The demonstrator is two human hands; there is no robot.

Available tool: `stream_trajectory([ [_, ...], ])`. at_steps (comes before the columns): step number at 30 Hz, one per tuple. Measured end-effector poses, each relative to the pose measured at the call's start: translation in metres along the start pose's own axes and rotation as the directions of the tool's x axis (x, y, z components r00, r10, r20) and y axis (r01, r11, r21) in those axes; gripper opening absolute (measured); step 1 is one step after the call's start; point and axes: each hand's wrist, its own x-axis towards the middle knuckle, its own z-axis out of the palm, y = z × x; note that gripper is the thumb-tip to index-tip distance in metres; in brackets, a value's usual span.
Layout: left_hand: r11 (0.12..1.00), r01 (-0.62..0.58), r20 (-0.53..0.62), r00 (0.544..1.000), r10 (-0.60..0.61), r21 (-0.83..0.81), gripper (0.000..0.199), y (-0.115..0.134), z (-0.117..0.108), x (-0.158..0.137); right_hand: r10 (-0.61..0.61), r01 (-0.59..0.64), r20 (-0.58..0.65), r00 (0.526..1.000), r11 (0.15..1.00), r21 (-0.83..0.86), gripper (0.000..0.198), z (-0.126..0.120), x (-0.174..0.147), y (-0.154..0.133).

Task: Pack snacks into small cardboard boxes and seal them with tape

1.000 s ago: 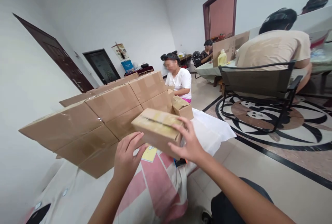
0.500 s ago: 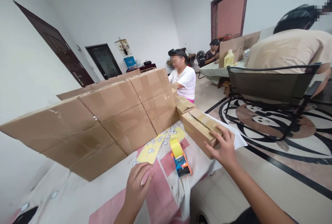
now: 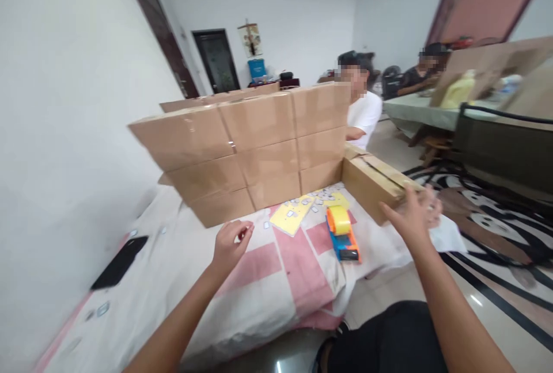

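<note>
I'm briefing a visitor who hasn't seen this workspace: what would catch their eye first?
First, the wall of stacked cardboard boxes across the back of the cloth-covered table. Next, the orange and blue tape dispenser with its yellow roll, lying in front of the stack beside a yellow sheet. The right hand rests against a separate sealed box at the table's right edge; the left hand hovers, loosely curled, over the cloth.

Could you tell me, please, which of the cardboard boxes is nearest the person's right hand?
The lone box at the table's right edge, by the right hand. The others form a stacked wall farther back.
</note>
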Motion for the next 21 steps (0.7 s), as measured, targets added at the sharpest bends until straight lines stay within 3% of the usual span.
stream_trajectory([
  [1, 0.998, 0.054, -0.026, 0.998, -0.053, 0.028, 0.015, -0.018, -0.016, -0.001, -0.016, 0.021, -0.111, 0.994, 0.999, 0.039, 0.087, -0.004, -0.013, -0.010],
  [3, 0.984, 0.160, -0.078, 0.985, -0.154, 0.075, 0.018, -0.058, -0.050, -0.008, -0.142, 0.185, -0.313, 0.939, 0.976, 0.113, 0.079, -0.012, -0.044, -0.037],
  [5, 0.957, 0.267, -0.129, 0.959, -0.252, 0.112, 0.023, -0.097, -0.082, -0.018, -0.244, 0.315, -0.309, 0.919, 0.926, 0.207, 0.056, -0.012, -0.080, -0.076],
  [7, 0.916, 0.375, -0.189, 0.919, -0.346, 0.144, 0.027, -0.134, -0.108, -0.025, -0.496, 0.505, -0.120, 0.860, 0.796, 0.333, 0.043, -0.003, -0.118, -0.129],
  [8, 0.892, 0.424, -0.217, 0.896, -0.387, 0.159, 0.030, -0.151, -0.118, -0.027, -0.603, 0.554, -0.016, 0.797, 0.721, 0.415, 0.039, 0.005, -0.136, -0.158],
  [10, 0.845, 0.501, -0.251, 0.856, -0.452, 0.189, 0.038, -0.180, -0.128, -0.025, -0.780, 0.614, 0.103, 0.617, 0.560, 0.556, 0.033, 0.030, -0.172, -0.220],
  [13, 0.818, 0.529, -0.208, 0.847, -0.490, 0.228, 0.052, -0.212, -0.123, -0.007, -0.935, 0.688, 0.245, 0.258, 0.355, 0.633, 0.036, 0.075, -0.221, -0.309],
  [15, 0.832, 0.497, -0.132, 0.868, -0.479, 0.245, 0.061, -0.228, -0.110, 0.013, -0.922, 0.747, 0.385, 0.034, 0.279, 0.603, 0.039, 0.104, -0.250, -0.363],
  [17, 0.846, 0.469, -0.069, 0.881, -0.467, 0.253, 0.071, -0.244, -0.097, 0.037, -0.795, 0.844, 0.574, -0.195, 0.162, 0.511, 0.038, 0.130, -0.276, -0.410],
  [19, 0.850, 0.461, -0.031, 0.883, -0.469, 0.253, 0.082, -0.261, -0.087, 0.060, -0.707, 0.879, 0.660, -0.254, 0.115, 0.462, 0.031, 0.156, -0.295, -0.449],
  [21, 0.851, 0.465, -0.020, 0.880, -0.474, 0.244, 0.087, -0.277, -0.082, 0.075, -0.618, 0.910, 0.747, -0.247, 0.118, 0.399, 0.024, 0.183, -0.308, -0.479],
])
